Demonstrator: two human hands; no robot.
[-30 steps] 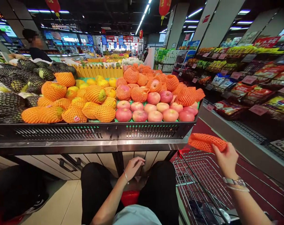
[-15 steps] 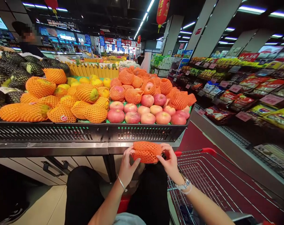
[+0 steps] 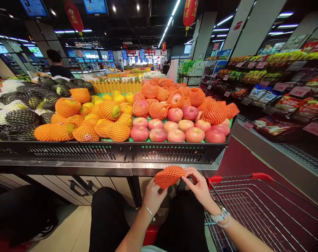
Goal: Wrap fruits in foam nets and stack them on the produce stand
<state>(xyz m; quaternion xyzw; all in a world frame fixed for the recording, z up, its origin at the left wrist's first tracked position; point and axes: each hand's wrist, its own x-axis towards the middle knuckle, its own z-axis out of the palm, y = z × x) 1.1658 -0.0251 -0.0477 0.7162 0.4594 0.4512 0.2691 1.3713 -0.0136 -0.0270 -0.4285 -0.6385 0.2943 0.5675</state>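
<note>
An orange foam fruit net [image 3: 169, 176] is held up over my lap, in front of the display's metal edge. My left hand [image 3: 153, 196] grips its left end from below, with some fingertips hidden behind the mesh. At the other end, my right hand [image 3: 198, 185] pinches the net's tip between thumb and fingers. No fruit shows through the net. Beyond my hands, bare red apples [image 3: 176, 135] line the front of a black crate [image 3: 174, 152]. Behind them lie more apples in orange foam nets [image 3: 214, 112].
Netted papayas [image 3: 113, 129] and dark netted melons [image 3: 22, 120] fill the display's left side. A wire shopping cart [image 3: 243, 203] with red corners stands at my right. Packaged goods sit on shelves [image 3: 277, 101] farther right. Another person's dark-clothed leg [image 3: 30, 210] is at lower left.
The view has swung left, so the display appears farther right. The foam net has gone from level between both hands to tilted, its right end higher. Both hands still hold it.
</note>
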